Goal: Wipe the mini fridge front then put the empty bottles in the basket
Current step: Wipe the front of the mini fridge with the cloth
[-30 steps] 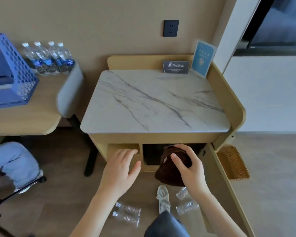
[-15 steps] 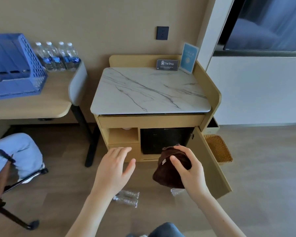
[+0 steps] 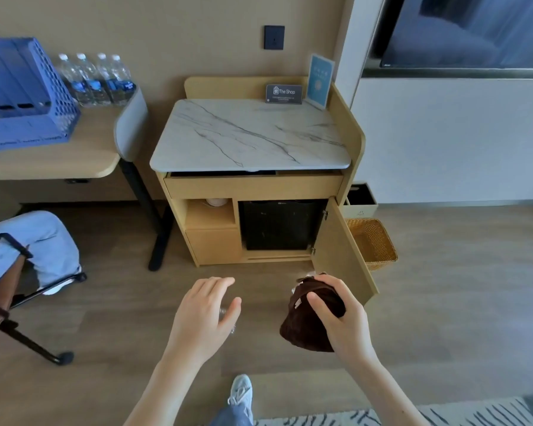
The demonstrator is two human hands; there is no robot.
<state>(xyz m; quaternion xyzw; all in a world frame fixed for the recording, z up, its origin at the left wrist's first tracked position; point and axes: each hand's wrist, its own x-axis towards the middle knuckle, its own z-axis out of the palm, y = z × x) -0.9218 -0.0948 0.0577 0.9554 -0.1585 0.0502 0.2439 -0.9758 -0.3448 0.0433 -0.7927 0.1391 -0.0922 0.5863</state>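
Your right hand [image 3: 342, 321] clenches brown cloth [image 3: 308, 327] in fingers; left hand [image 3: 203, 312] relaxed, empty, over half-hidden bottle [image 3: 223, 314]. Mini fridge [image 3: 277, 224] front well apart, wipe likely done; bottles not yet in wicker basket [image 3: 371, 241].

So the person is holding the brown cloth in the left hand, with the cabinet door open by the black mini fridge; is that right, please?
Not quite: in the head view the brown cloth is gripped by the right hand, not the left hand, which is open. The cabinet door is indeed open by the black mini fridge.
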